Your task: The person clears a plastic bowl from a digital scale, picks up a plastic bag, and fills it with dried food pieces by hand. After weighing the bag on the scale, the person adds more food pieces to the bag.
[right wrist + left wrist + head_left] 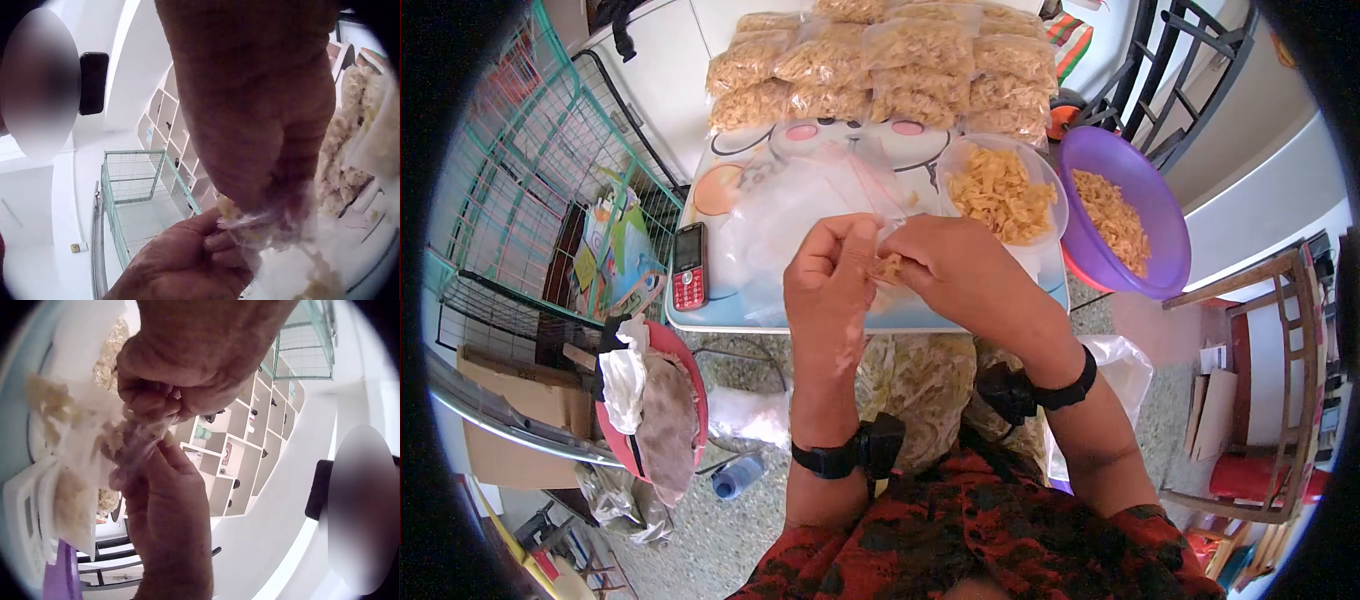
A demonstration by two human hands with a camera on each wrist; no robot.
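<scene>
Both hands meet over the near half of the table at a small clear plastic bag (81, 440) holding some yellowish flaky food pieces. My left hand (830, 270) pinches the bag near its mouth, thumb against curled fingers. Close beside it, my right hand (965, 275) grips the bag with bent fingers; its fingertips are partly hidden by the plastic. A few food pieces (890, 268) show between the hands. Beneath and beyond them lies a spread of flat clear bags (785, 220). A clear bowl (945, 190) of larger yellow pieces stands just beyond the right hand.
Filled bags (825, 65) are stacked along the table's far side. A purple basin (1170, 225) of food pieces stands off the right edge. A red phone (690, 265) lies at the left edge. A green wire cage (530, 170) stands left; a wooden chair (1290, 380) stands right.
</scene>
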